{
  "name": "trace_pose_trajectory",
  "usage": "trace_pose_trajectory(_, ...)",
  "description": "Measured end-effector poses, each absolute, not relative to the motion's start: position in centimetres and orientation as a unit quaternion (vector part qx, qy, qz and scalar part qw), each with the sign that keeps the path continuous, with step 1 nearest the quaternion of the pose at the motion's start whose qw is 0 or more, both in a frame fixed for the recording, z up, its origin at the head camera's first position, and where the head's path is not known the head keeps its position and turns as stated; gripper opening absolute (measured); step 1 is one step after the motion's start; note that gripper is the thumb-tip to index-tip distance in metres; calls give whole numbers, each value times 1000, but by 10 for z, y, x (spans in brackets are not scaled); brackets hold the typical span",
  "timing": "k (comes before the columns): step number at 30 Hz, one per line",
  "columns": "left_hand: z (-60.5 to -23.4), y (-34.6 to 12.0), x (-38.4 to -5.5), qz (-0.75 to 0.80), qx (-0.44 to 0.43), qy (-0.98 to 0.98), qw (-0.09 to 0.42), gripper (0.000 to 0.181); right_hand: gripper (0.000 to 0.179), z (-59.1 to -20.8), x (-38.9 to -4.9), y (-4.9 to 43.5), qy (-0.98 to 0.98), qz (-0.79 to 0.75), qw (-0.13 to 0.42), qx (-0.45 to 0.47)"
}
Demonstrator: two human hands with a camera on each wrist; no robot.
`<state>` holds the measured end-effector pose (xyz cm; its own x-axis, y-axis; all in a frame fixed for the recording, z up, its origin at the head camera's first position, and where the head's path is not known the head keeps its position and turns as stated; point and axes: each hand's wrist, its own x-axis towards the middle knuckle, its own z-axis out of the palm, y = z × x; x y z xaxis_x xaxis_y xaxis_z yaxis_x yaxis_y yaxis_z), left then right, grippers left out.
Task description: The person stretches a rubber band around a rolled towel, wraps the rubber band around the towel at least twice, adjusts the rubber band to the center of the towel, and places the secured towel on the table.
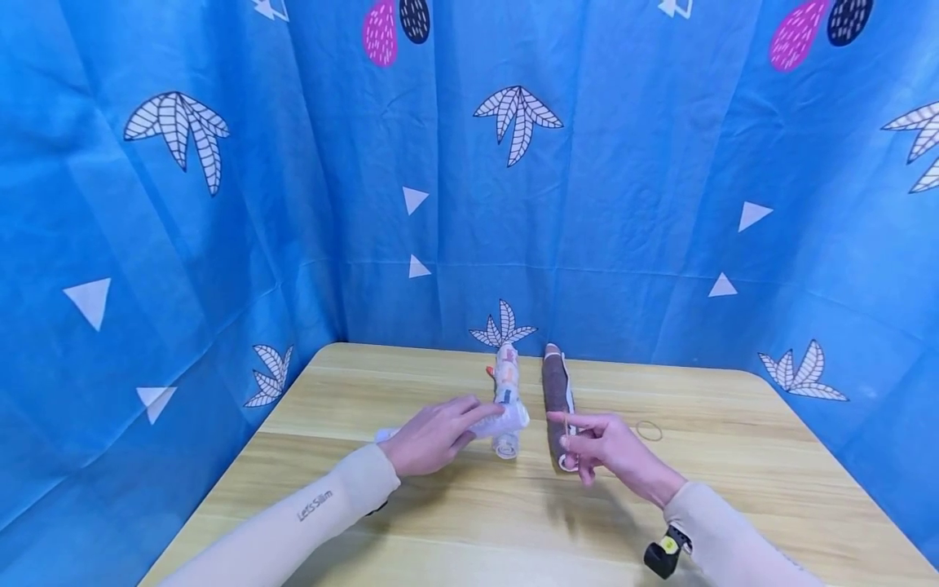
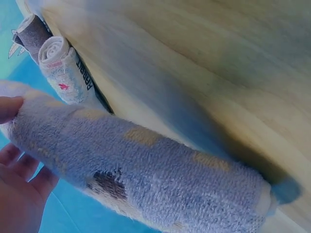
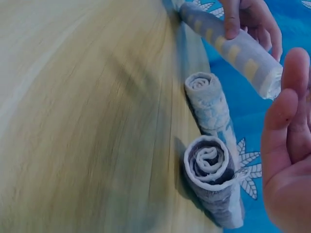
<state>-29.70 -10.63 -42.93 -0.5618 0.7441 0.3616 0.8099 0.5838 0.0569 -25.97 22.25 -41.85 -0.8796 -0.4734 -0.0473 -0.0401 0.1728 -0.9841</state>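
Observation:
My left hand grips a rolled lavender towel with yellow patches, thumb on one side and fingers on the other. Held crosswise, the roll overlaps the near part of a white patterned rolled towel in the head view. Just right of that lies a dark brown-grey rolled towel with a white edge, its spiral end facing the right wrist camera. My right hand hovers over its near end, a thin tan rubber band stretched between index finger and thumb.
Another rubber band lies on the wooden table, right of the dark roll. A small orange-red piece shows beside the white roll. A blue patterned curtain hangs along the table's back and sides.

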Motion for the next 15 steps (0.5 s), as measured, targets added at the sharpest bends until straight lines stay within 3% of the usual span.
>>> trace_pose_trajectory(9, -427, -104, -293, -107, -441, -880, 138, 63, 58, -418, -258, 215, 853, -484, 64, -185)
trace_pose_trajectory(15, -424, -101, -290, -110, -447, -878, 134, 65, 63, -417, -258, 210, 871, -453, 41, -183)
